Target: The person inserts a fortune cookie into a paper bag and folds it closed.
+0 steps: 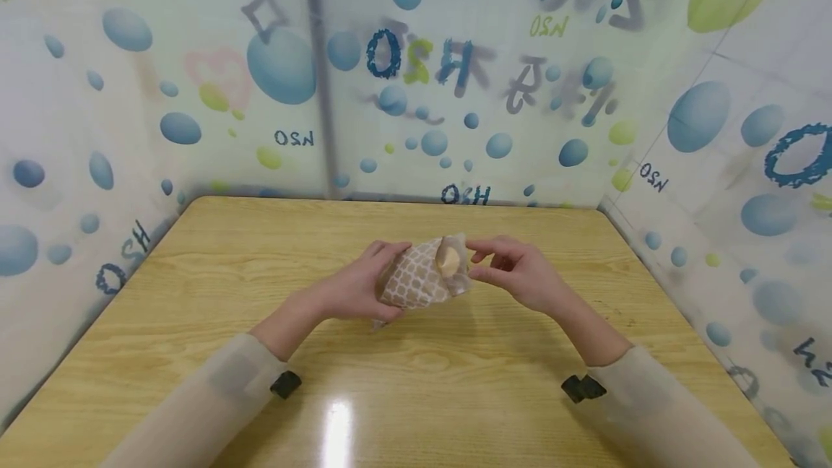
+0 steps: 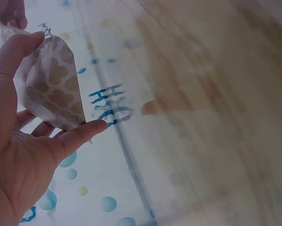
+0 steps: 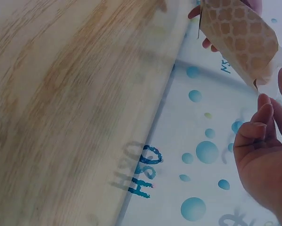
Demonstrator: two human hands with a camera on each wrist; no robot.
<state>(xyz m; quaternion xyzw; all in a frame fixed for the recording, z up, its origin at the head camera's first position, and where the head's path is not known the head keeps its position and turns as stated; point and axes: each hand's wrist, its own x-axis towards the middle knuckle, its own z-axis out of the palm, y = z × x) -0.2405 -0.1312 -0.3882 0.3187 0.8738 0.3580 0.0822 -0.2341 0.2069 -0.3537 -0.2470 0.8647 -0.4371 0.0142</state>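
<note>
A small brown paper bag (image 1: 416, 276) with a white lattice pattern is held tilted above the table. Its mouth faces right and shows a pale, rounded thing (image 1: 448, 261) inside, whose kind I cannot tell. My left hand (image 1: 360, 284) grips the bag's closed end, thumb on one side and fingers on the other. In the left wrist view the bag (image 2: 60, 89) lies between the thumb and fingers of that hand. My right hand (image 1: 520, 273) is at the bag's mouth, thumb and forefinger apart, their tips right at the rim. The right wrist view has these fingertips (image 3: 263, 100) by the bag's corner.
A light wood-grain table (image 1: 416, 381) stretches beneath both hands. Whitish walls (image 1: 403, 128) printed with blue and green drops enclose it at the back and sides. Dark clips (image 1: 286, 384) sit at the cuffs of the pale sleeves (image 1: 214, 388).
</note>
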